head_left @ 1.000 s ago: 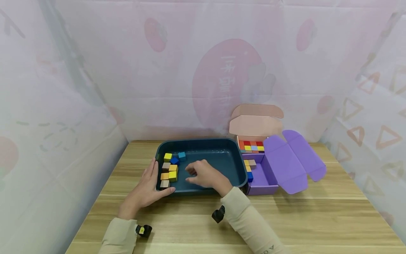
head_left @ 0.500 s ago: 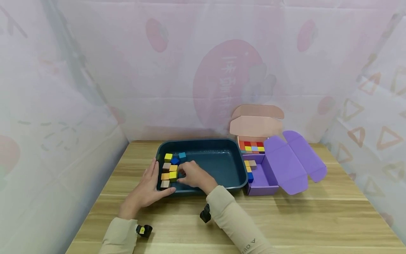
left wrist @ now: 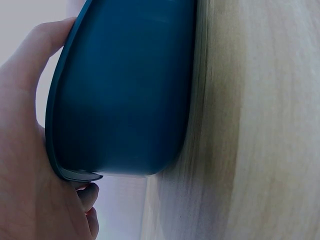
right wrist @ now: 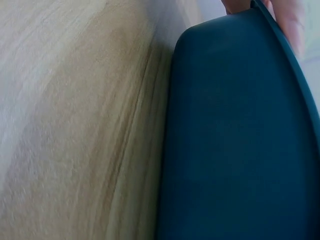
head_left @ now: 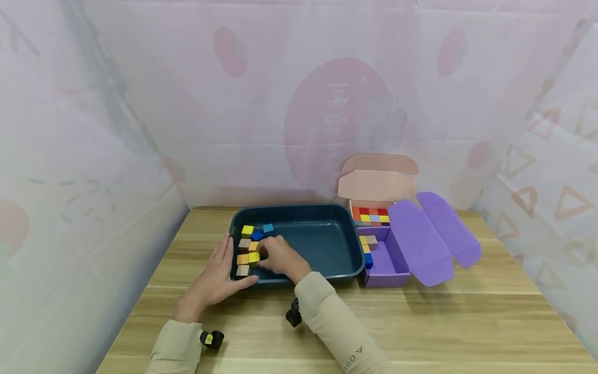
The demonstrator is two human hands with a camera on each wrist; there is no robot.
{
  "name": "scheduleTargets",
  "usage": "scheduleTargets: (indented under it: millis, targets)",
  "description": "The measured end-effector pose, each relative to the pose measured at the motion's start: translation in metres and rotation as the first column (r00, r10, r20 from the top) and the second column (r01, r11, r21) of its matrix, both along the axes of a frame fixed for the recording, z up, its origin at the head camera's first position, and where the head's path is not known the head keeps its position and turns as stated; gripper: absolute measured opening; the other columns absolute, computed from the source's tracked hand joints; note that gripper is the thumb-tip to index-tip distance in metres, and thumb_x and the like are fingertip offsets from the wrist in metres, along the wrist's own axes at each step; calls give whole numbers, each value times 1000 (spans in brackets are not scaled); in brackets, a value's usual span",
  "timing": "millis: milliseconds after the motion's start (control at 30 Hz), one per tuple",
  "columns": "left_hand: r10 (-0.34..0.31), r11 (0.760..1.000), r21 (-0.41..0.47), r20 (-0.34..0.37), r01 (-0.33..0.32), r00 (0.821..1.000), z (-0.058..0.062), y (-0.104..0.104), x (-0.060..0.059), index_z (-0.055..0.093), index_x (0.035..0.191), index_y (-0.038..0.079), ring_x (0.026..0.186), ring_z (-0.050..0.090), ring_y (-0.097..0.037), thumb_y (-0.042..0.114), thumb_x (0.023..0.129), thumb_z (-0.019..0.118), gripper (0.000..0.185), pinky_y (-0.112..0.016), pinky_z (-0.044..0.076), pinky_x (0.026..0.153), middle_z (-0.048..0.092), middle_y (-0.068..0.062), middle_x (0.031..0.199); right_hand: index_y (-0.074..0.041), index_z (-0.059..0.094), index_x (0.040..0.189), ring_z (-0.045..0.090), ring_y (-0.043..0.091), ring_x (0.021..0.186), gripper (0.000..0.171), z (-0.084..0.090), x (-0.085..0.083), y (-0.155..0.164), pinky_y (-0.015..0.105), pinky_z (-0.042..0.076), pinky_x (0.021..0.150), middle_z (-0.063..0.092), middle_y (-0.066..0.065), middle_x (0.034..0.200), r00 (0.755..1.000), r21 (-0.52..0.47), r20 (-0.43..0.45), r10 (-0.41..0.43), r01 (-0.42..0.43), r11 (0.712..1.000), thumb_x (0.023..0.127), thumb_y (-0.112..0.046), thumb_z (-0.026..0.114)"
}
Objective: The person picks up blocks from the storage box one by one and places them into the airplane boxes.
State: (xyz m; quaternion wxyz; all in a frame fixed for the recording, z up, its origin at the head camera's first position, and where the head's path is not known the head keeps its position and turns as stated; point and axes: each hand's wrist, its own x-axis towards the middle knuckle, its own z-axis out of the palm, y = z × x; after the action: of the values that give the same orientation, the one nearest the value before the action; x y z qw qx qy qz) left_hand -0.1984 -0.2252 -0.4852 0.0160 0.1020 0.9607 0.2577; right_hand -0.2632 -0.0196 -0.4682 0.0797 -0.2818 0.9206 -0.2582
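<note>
A dark teal tray lies on the table. At its near left corner my left hand holds the rim, thumb over the front edge and fingers along the left side. The left wrist view also shows this hand's thumb on the tray rim. My right hand reaches into the tray, bent fingertips against an orange block and beside a yellow block. Whether they pinch one is hidden. Around them are a blue block, a light-blue block and several other small cubes.
Right of the tray stands an open purple box, several blocks along its left side and its lid folded out rightward. Behind it, an open peach box contains rows of coloured blocks. The wooden table extends in front.
My right hand has moved left across the tray to the blocks. The orange block has shifted slightly left. My left hand stays at the tray's corner.
</note>
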Motion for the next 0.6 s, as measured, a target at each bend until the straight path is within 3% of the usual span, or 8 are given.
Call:
scheduleTargets:
  millis: [600]
  targets:
    - [3, 1000, -5, 3, -3, 1000, -2, -1, -1, -2, 169, 1, 160, 6, -58, 77, 88, 67, 131, -78, 21, 122, -9, -19, 179, -7, 75, 125, 73, 14, 100, 32, -1, 2, 5, 31, 64, 92, 77, 6, 117, 997, -29, 11, -74, 75, 997, 95, -19, 81]
